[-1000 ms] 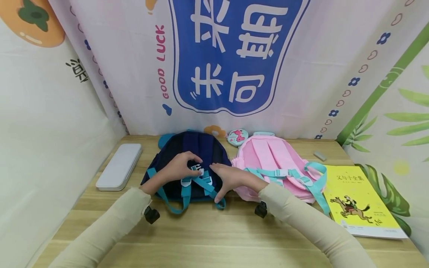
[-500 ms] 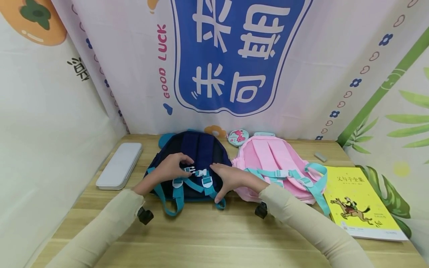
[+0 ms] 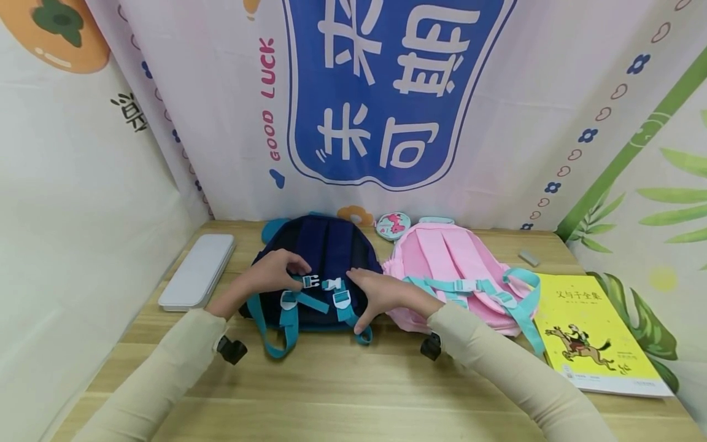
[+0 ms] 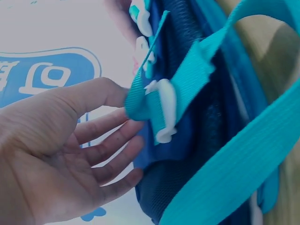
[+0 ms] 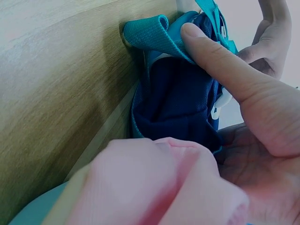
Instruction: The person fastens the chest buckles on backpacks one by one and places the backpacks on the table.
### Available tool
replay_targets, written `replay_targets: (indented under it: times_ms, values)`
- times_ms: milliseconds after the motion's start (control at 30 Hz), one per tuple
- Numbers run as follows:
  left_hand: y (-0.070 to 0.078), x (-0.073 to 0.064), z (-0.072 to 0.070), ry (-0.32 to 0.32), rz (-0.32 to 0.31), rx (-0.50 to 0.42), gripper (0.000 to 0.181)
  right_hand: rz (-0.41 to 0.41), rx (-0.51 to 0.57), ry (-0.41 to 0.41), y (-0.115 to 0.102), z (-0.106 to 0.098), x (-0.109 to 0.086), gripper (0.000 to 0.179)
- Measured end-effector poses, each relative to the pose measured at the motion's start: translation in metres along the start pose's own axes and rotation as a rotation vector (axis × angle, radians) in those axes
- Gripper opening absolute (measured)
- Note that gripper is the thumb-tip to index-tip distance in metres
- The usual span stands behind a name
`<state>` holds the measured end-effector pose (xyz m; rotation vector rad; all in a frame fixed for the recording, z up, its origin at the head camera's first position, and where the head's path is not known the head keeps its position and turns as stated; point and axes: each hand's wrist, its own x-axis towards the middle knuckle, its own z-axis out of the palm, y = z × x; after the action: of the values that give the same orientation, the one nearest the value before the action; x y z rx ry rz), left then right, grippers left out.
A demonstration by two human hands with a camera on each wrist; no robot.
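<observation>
A navy backpack (image 3: 339, 245) with teal straps lies on the table, back panel up. My left hand (image 3: 276, 270) is at its left side. In the left wrist view, thumb and fingertips pinch a teal strap (image 4: 136, 103). The pronged buckle half (image 3: 311, 280) sits by these fingertips, apart from the white socket half (image 3: 332, 283) to its right. My right hand (image 3: 381, 294) rests at the pack's right side with fingers spread. Its straight thumb touches a teal strap loop (image 5: 152, 35) in the right wrist view; its other fingertips are hidden.
A pink backpack (image 3: 431, 245) with mint straps lies close on the right, its chest buckle (image 3: 466, 285) joined. Beyond it are a yellow book (image 3: 585, 307) and a small grey block (image 3: 528, 257). A white case (image 3: 197, 270) is at the left.
My left hand has moved left with the strap and pronged buckle half, widening the gap to the socket half. My right hand has stayed in place.
</observation>
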<state>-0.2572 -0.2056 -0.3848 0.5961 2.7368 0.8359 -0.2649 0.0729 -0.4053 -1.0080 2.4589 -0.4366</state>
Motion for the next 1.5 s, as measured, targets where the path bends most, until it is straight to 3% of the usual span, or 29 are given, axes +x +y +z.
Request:
replay_targets:
  times_ms: [233,733,867,1033,1500]
  values:
    - [-0.003,-0.002,0.001,-0.030,-0.006,0.012,0.027,0.004,-0.009,0.001,0.000,0.001,0.000,0.120]
    - [-0.005,-0.001,0.020,0.149,-0.006,0.123,0.024,0.008,-0.006,0.010,-0.001,0.001,0.000,0.120]
    - [-0.007,-0.001,0.017,0.163,0.053,0.142,0.024,0.005,-0.008,0.007,0.000,0.001,0.000,0.120]
    - [-0.013,-0.001,0.011,0.128,0.129,0.148,0.024,-0.002,-0.005,0.005,0.000,0.001,0.000,0.120]
    - [-0.020,-0.001,0.004,0.111,0.252,0.149,0.023,-0.001,0.001,0.004,-0.001,0.000,0.001,0.121]
